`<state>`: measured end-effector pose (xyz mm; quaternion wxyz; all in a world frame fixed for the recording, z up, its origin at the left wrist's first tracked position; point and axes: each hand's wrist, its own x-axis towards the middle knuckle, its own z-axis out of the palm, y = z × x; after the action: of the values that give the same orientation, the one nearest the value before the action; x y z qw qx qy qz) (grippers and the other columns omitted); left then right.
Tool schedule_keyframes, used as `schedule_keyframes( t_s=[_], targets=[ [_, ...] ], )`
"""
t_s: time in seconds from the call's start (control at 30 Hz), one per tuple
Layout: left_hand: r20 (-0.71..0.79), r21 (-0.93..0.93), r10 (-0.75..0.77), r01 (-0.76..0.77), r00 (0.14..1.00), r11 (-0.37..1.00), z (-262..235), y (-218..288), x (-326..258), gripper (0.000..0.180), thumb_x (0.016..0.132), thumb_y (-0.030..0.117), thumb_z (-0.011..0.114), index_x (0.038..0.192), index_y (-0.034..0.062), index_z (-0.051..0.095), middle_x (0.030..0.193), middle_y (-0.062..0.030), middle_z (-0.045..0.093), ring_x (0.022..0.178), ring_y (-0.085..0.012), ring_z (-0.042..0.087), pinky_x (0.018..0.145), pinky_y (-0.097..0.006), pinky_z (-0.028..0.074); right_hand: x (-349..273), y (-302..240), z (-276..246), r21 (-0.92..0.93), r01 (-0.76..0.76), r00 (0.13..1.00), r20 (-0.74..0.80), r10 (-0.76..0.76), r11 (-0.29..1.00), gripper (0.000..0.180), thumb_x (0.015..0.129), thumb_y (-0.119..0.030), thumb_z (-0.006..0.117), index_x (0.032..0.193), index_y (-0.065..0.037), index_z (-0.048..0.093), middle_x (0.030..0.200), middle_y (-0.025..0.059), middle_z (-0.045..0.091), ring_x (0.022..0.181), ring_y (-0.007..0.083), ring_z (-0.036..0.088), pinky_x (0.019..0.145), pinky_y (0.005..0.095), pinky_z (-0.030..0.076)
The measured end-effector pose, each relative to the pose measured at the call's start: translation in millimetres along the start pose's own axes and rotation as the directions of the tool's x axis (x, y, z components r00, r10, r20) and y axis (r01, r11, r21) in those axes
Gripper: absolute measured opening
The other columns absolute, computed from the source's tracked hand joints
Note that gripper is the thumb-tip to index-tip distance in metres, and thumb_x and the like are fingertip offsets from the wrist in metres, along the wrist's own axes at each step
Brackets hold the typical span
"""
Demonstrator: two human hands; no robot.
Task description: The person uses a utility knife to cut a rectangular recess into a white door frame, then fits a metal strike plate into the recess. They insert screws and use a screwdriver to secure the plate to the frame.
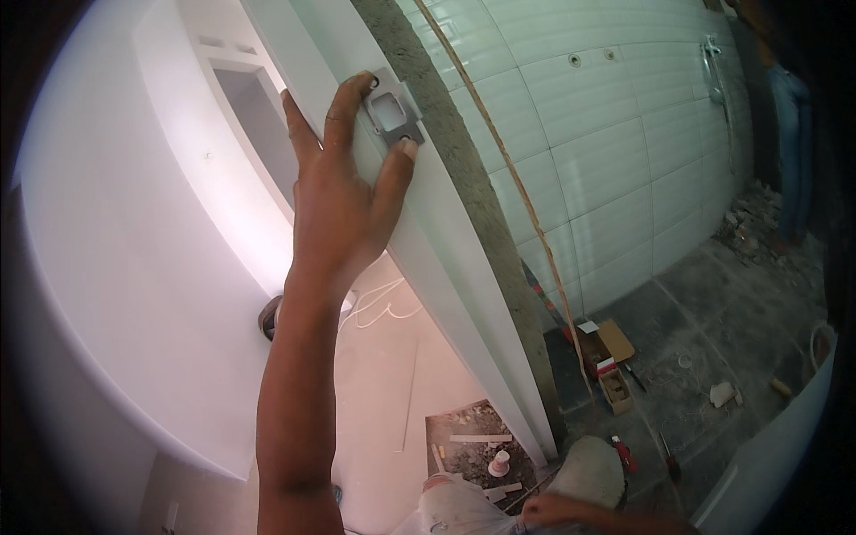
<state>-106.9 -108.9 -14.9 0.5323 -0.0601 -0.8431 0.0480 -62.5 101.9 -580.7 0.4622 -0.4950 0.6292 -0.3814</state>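
Note:
My left hand (343,192) is raised to the white door frame (446,259). Its thumb and index finger press the two ends of a metal strike plate (390,113) with a squarish opening, which lies against the frame's edge. The other fingers reach round the frame's left side. Low in the view, my right hand (555,511) rests by my lap with its fingers curled in; what they hold, if anything, is hidden.
Past the frame, a tiled wall (606,152) rises over a dark floor with an open cardboard box (613,341), a red-handled tool (623,455) and rubble (753,218). Another person's jeans (791,143) show at far right. A white cup (499,462) stands at the frame's foot.

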Motion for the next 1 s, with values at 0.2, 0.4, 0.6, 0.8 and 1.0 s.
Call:
schedule_keyframes(
  t_s=[0.2,0.4,0.6,0.8,1.0],
  targets=[
    [0.047,-0.035,-0.078,0.079,0.996,0.996,-7.5,14.2,-5.1,0.064,0.094,0.025,0.065,0.151,0.0163,0.038,0.151,-0.0378,0.027,0.131,-0.0569,0.047,0.098,-0.052,0.055,-23.4,-45.7,14.3,-0.036,-0.108,0.994,0.000,0.108,0.993,0.034,0.086,-0.029,0.064,0.099,0.001,0.073,0.084,0.0172,0.071,0.078,0.0251,0.065,0.073,0.0424,0.050],
    [0.041,-0.094,-0.138,0.141,0.990,0.986,-4.2,17.8,-7.4,0.066,0.095,0.028,0.066,0.152,0.0117,0.038,0.132,-0.0254,0.050,0.122,-0.0384,0.056,0.102,-0.048,0.050,-2.2,-34.1,-19.0,-0.083,0.066,0.968,-0.236,-0.084,0.994,0.032,0.086,-0.028,0.065,0.089,0.003,0.069,0.079,0.0139,0.071,0.072,0.0240,0.064,0.070,0.0408,0.051],
    [0.068,-0.085,-0.209,0.214,0.976,0.973,-9.5,25.6,-6.1,0.067,0.095,0.029,0.067,0.153,0.0143,0.037,0.129,-0.0249,0.050,0.119,-0.0392,0.059,0.098,-0.049,0.053,5.4,-7.1,-46.7,-0.215,0.050,0.981,-0.175,-0.088,0.975,0.041,0.090,-0.030,0.064,0.116,0.001,0.066,0.104,0.0163,0.070,0.083,0.0268,0.066,0.076,0.0417,0.053],
    [0.105,0.010,-0.223,0.223,0.969,0.975,-11.3,29.0,-1.7,0.064,0.098,0.027,0.063,0.153,0.0181,0.031,0.136,-0.0308,0.041,0.110,-0.0518,0.062,0.096,-0.053,0.054,-13.7,-10.0,-83.2,0.049,-0.308,0.940,-0.140,0.312,0.950,0.057,0.097,-0.039,0.060,0.139,-0.002,0.058,0.140,0.0168,0.059,0.125,0.0322,0.058,0.102,0.0435,0.047],
    [0.110,0.052,-0.269,0.265,0.957,0.963,-13.7,30.1,-2.9,0.068,0.096,0.030,0.063,0.155,0.0180,0.031,0.126,-0.0242,0.049,0.118,-0.0395,0.057,0.100,-0.050,0.050,-48.6,22.6,-88.8,-0.039,-0.485,0.844,-0.283,0.456,0.874,0.063,0.098,-0.047,0.057,0.146,-0.006,0.051,0.148,0.0167,0.052,0.137,0.0351,0.048,0.113,0.0486,0.037]
  ],
)
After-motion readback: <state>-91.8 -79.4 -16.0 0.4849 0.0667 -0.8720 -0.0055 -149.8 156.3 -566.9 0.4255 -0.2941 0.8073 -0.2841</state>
